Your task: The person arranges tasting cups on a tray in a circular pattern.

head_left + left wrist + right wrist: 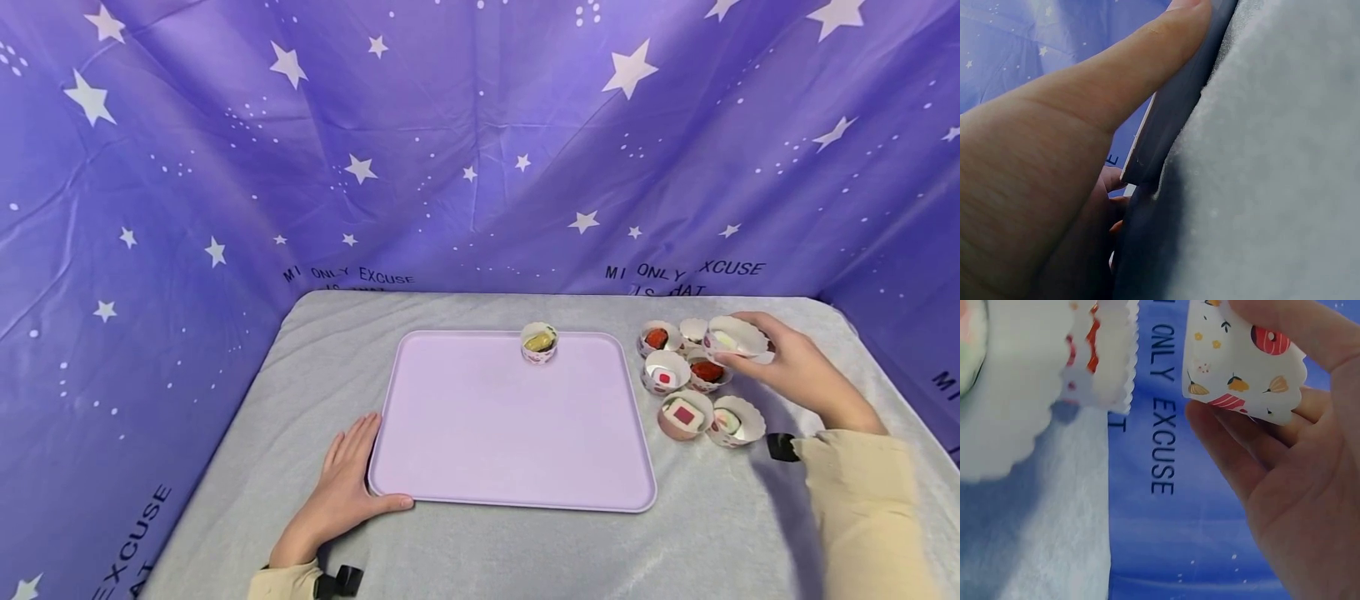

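Aloft — paper cup (741, 335) in right hand (801, 368)

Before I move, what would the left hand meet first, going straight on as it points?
The lilac tray, probably almost at once: its near-left corner sits in the crook of the left hand. Whether they touch is hard to tell.

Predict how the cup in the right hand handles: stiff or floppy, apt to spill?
The cup has a thin-looking, scalloped wall, so it may flex under a hard pinch. With its open top, tilting could spill the pale piece inside.
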